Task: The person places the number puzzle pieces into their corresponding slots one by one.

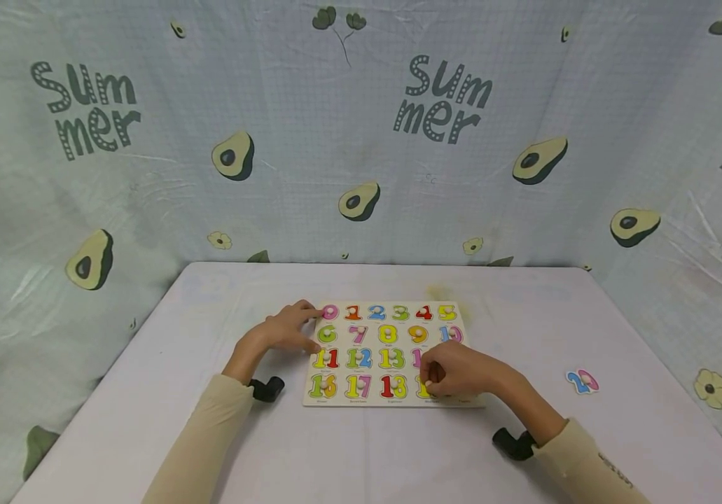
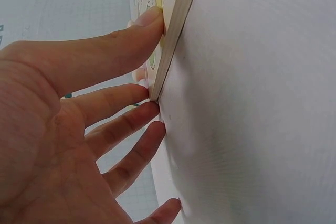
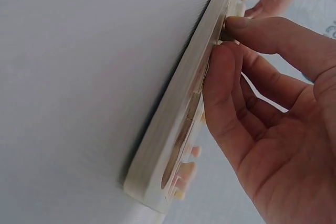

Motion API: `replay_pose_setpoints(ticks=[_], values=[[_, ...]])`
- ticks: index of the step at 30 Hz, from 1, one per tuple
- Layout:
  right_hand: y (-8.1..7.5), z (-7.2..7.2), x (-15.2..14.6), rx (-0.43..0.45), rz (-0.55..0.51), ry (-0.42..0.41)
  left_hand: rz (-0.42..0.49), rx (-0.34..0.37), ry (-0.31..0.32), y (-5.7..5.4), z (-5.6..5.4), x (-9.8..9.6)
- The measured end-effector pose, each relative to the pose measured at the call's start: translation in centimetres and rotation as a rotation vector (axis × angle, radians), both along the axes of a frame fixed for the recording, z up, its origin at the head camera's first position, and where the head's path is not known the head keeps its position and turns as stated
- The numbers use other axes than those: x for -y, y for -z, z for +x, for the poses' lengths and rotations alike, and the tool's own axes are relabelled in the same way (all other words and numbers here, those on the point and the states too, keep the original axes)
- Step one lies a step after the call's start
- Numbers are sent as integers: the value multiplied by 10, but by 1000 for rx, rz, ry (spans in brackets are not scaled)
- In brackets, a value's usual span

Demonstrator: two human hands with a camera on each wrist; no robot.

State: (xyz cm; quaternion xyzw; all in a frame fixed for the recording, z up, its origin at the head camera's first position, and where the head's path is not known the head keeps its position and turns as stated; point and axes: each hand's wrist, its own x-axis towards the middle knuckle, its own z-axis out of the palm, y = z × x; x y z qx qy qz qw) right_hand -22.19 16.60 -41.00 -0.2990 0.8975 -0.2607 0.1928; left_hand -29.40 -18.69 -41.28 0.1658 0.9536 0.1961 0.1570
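Note:
A wooden number puzzle board point(image 1: 373, 402) lies on the table, with knobbed, brightly coloured number pieces set in it. At its left edge is my left hand point(image 1: 285, 327), thumb on the top face by the 11 piece point(image 1: 325, 359) and fingers point(image 2: 126, 163) spread along the side near the pink 0. My right hand point(image 1: 461, 369) is over the lower right part. Its thumb and index finger pinch a number puzzle piece point(image 1: 422, 387) in the bottom row, where a yellow 1 shows. The hand hides the neighbouring spots. An unfilled recess point(image 3: 176, 156) shows along the board's near edge in the right wrist view.
A loose 20 piece point(image 1: 582, 381), blue and pink, lies on the white table point(image 1: 260, 448) to the right of the board. Behind the table hangs a pale cloth point(image 1: 297, 231) printed with avocados. Each wrist wears a black camera mount point(image 1: 515, 444).

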Motion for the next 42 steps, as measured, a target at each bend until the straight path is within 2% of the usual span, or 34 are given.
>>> replay_pose_setpoints(ticks=[8,17,22,25,29,34,42], values=[[0,-2,-2,41,-2,5,10,7,-18,0,1,-2],[-14,2,-6,87,24,37,6,0,-15,0,2,-3],[-17,3,-8,87,14,35,2,6,-9,1,3,-4],[-20,2,-11,49,-8,23,3,12,-13,1,4,-3],[-24,-1,-21,-25,-36,14,1,7,-18,0,5,-4],[-33,-4,-37,-49,-60,46,6,1,-4,1,4,-2],[-46,-14,-74,16,-56,153,8,-1,-3,1,2,1]])
